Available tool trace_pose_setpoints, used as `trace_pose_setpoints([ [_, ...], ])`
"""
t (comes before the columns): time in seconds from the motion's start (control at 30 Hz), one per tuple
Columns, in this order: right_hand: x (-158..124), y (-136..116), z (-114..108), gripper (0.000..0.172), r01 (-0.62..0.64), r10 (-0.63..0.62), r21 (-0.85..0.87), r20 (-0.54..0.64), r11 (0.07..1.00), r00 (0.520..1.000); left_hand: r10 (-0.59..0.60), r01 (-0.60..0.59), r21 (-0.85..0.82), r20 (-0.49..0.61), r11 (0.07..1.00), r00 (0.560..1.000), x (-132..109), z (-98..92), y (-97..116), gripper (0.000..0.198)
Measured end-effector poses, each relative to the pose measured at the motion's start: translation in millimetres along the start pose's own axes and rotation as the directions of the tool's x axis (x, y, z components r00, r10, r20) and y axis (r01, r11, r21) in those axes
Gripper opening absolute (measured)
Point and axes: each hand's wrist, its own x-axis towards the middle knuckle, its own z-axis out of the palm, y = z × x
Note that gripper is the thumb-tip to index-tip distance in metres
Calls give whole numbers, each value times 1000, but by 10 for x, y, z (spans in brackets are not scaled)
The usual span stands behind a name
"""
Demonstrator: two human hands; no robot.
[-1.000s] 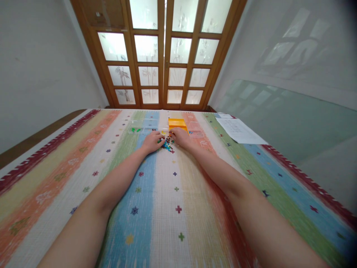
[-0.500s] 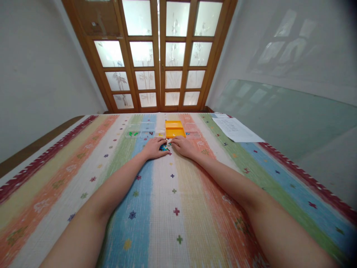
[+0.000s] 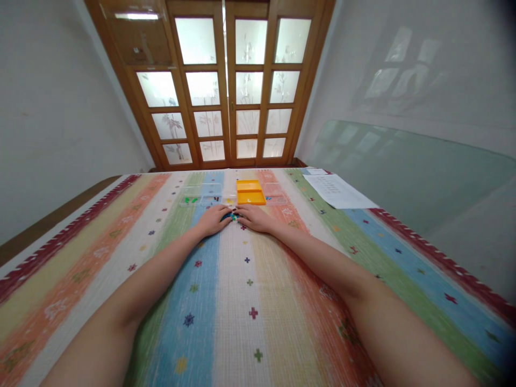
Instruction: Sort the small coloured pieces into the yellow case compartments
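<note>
My left hand [image 3: 215,220] and my right hand [image 3: 252,217] lie palm down on the striped cloth [image 3: 242,301], far out in front of me. Their fingertips meet over a small heap of tiny coloured pieces [image 3: 233,216]. The fingers are stretched out and slightly curved around the heap, which they mostly hide. Neither hand has lifted anything. Just beyond the fingertips sits an orange tray [image 3: 250,192]. Left of it is a clear compartment box [image 3: 198,200] with a few green pieces inside.
A white sheet of paper [image 3: 337,191] lies on the cloth at the far right. Another clear tray [image 3: 276,194] sits right of the orange one. A wooden door with frosted panes [image 3: 229,86] stands behind the table, and a pale wall [image 3: 403,107] runs along the right.
My hands have drawn together over the heap, which showed more between them a second ago. The view has tilted, so the trays sit lower in the picture.
</note>
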Motion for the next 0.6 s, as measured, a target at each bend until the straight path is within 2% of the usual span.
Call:
trace_pose_setpoints([
  [0.23, 93, -64, -34, 26, -116, 115, 11, 45, 993, 992, -61, 61, -43, -10, 997, 998, -194, -61, -153, 45],
  [0.47, 85, -70, 2, 27, -86, 86, 38, -5, 996, 996, -85, 85, -62, 2, 995, 996, -170, -54, -131, 46],
  [0.6, 98, -74, 26, 29, -110, 110, 25, 21, 994, 994, -95, 94, -76, -17, 993, 995, -172, -44, -163, 44],
])
